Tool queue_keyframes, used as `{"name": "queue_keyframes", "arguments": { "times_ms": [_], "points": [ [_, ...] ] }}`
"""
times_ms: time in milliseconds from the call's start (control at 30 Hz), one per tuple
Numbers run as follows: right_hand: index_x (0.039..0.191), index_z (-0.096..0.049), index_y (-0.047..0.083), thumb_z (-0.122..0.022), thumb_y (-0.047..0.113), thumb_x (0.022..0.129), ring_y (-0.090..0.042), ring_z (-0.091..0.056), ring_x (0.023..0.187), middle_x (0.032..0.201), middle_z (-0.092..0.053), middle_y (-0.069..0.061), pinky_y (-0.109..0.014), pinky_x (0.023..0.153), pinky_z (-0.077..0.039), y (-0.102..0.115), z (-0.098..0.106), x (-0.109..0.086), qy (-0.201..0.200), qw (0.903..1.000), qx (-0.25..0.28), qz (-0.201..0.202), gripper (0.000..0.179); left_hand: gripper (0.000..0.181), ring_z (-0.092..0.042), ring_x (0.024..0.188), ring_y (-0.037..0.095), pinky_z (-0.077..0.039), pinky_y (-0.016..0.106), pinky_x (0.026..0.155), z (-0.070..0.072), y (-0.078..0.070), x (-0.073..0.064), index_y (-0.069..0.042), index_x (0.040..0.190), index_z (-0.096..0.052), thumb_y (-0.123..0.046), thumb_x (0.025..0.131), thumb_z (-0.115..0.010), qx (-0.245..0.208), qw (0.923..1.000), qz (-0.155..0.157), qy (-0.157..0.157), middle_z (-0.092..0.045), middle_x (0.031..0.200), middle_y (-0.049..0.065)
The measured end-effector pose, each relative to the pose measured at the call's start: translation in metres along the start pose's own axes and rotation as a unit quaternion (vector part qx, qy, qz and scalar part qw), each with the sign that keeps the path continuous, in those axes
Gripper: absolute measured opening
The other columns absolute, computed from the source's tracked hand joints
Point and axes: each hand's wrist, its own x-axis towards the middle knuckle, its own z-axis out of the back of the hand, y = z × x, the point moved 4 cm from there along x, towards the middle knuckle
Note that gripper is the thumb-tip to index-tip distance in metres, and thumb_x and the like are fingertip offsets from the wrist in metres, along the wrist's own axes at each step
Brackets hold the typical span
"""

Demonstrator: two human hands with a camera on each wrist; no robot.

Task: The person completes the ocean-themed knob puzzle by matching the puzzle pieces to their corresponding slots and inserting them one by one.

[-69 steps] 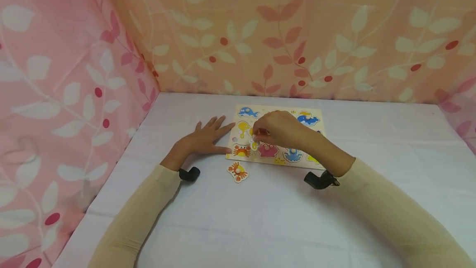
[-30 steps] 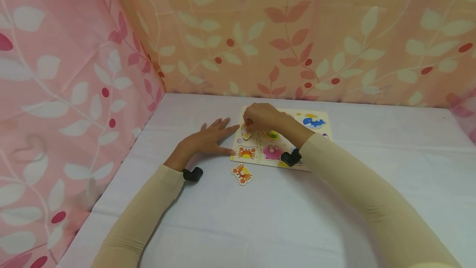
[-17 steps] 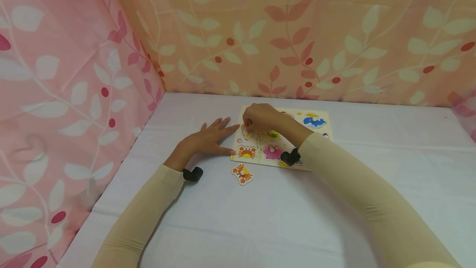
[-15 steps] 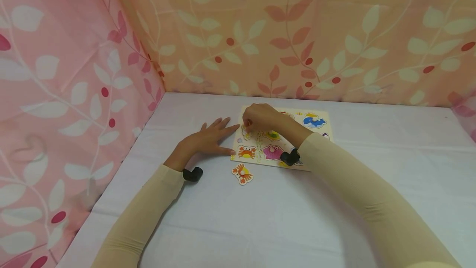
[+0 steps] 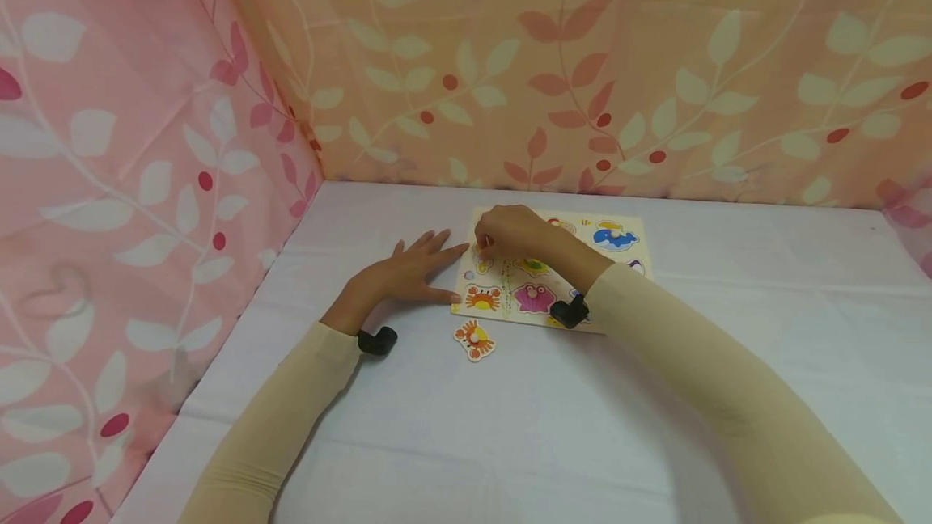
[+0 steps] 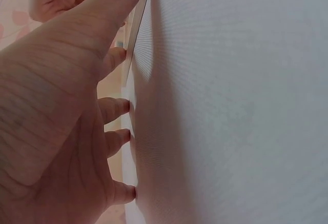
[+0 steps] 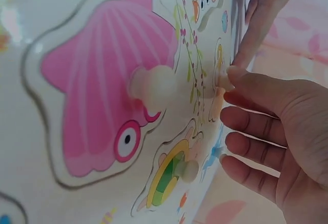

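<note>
My right hand [image 5: 510, 231] reaches over the far-left part of a wooden peg puzzle board [image 5: 510, 314]. In the right wrist view its thumb and index finger pinch the knob of a narrow yellow puzzle piece [image 7: 219, 60]. That piece lies at the yellow slot, mostly hidden by the fingers; whether it sits flush I cannot tell. My left hand [image 5: 408, 273] rests on the table with fingers spread, thumb and index finger touching the board's left edge. A loose crab piece [image 5: 474, 340] with a white knob lies on the table just in front of the crab slot [image 5: 483, 297].
Other pieces sit in the board: a pink shell [image 5: 534, 297], a green turtle [image 5: 532, 265] and a blue whale [image 5: 615, 238]. White cloth [image 5: 437, 443] covers the table. Patterned cloth walls [image 5: 408, 63] stand behind and at the left.
My right hand has carried the yellow piece leftward and away from me to the left slot, then stayed nearly still there. My left hand and the loose crab piece keep their places.
</note>
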Motion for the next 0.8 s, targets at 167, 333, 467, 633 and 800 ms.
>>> {"name": "queue_keyframes", "arguments": {
  "times_ms": [167, 333, 467, 633, 800],
  "points": [
    [0.096, -0.078, 0.017, -0.076, 0.032, 0.093, -0.017, -0.059, 0.079, 0.087, -0.069, 0.003, -0.034, 0.072, -0.05, 0.004, 0.006, -0.013, -0.015, 0.9998, -0.012, -0.009, 0.015, 0.1, 0.005, 0.156, 0.034, 0.0, 0.073, 0.115, -0.001, 0.0, 0.002, -0.041, 0.162, -0.017, -0.078, 0.081, -0.063, 0.003, 1.0, 0.002, 0.002, -0.001, 0.171, 0.007],
    [0.1, -0.078, 0.017, -0.075, 0.033, 0.094, -0.016, -0.059, 0.077, 0.086, -0.069, 0.005, -0.034, 0.071, -0.049, 0.011, 0.012, -0.028, -0.03, 0.9995, -0.001, -0.014, 0.017, 0.101, 0.006, 0.156, 0.034, 0.0, 0.073, 0.115, -0.001, 0.0, 0.002, -0.041, 0.162, -0.016, -0.077, 0.082, -0.063, 0.007, 0.9999, 0.01, 0.007, -0.001, 0.171, 0.007],
    [0.102, -0.078, 0.017, -0.076, 0.033, 0.093, -0.015, -0.059, 0.073, 0.081, -0.068, 0.006, -0.031, 0.068, -0.049, 0.019, 0.015, -0.042, -0.04, 0.9991, 0.008, -0.013, 0.018, 0.1, 0.006, 0.156, 0.034, 0.0, 0.073, 0.115, 0.0, -0.002, 0.001, -0.04, 0.163, -0.015, -0.076, 0.083, -0.062, 0.012, 0.9998, 0.011, 0.009, 0.0, 0.171, 0.007],
    [0.105, -0.079, 0.019, -0.077, 0.034, 0.092, -0.014, -0.057, 0.072, 0.077, -0.065, 0.007, -0.03, 0.066, -0.049, 0.032, 0.016, -0.057, -0.043, 0.9989, 0.006, -0.019, 0.02, 0.099, 0.006, 0.156, 0.034, 0.0, 0.072, 0.116, 0.001, -0.002, 0.001, -0.041, 0.162, -0.015, -0.075, 0.083, -0.063, 0.011, 0.9999, 0.01, 0.007, 0.0, 0.171, 0.007],
    [0.107, -0.078, 0.019, -0.078, 0.034, 0.091, -0.012, -0.056, 0.072, 0.076, -0.064, 0.009, -0.028, 0.065, -0.048, 0.046, 0.009, -0.072, -0.037, 0.9991, 0.01, -0.019, 0.022, 0.099, 0.005, 0.156, 0.034, 0.001, 0.071, 0.116, -0.003, -0.001, -0.001, -0.042, 0.162, -0.016, -0.075, 0.082, -0.064, 0.004, 0.9999, 0.014, 0.007, -0.001, 0.171, 0.006]
  ]
}}
